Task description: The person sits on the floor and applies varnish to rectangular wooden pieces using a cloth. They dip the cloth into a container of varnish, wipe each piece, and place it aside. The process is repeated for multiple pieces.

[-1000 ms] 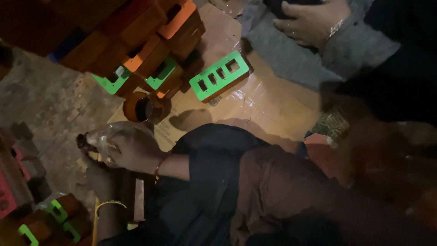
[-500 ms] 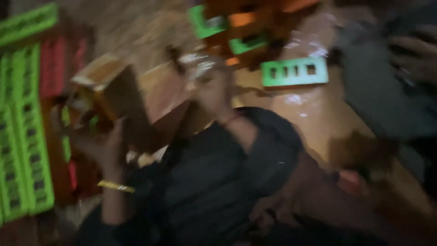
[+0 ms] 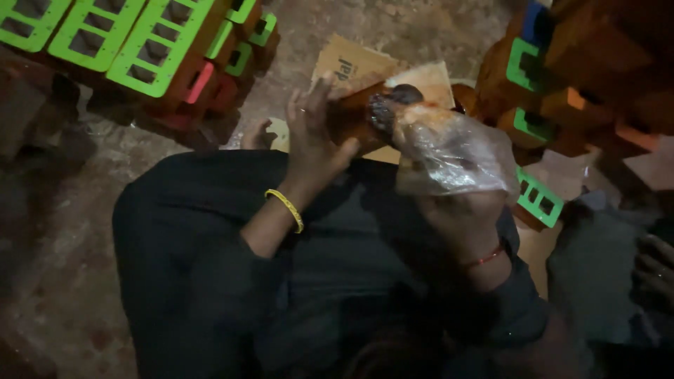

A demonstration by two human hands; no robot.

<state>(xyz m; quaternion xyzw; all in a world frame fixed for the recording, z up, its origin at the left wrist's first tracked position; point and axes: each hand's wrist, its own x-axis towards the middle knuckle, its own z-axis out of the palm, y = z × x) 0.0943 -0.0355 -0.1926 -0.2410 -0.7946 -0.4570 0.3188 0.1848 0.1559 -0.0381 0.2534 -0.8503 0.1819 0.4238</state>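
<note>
Two bare hands meet over a dark-clothed lap (image 3: 210, 267), the largest thing in view, which fills the lower middle. Stacks of green and orange crates (image 3: 133, 42) come next, cut off along the top left edge, and a second pile of orange blocks with green frames (image 3: 562, 77) is cut off at the top right. A sheet of cardboard (image 3: 351, 63) lies on the dusty floor (image 3: 63, 281) between the piles.

Held just above the knees is a brown block (image 3: 354, 116), oblong, with a dark smeared end; most of it is hidden behind the hands. The left hand (image 3: 312, 133), with a yellow bangle (image 3: 286, 207) on its wrist, presses flat against the block's side, fingers spread and not curled. The right hand (image 3: 456, 210) is covered by a crumpled clear plastic bag (image 3: 449, 151), which touches the block's dark end; how far its fingers close, or what they grasp, cannot be made out. A red thread (image 3: 484, 260) circles that wrist.

At the right edge, another person's hand (image 3: 656, 270) is dim and cut off.
</note>
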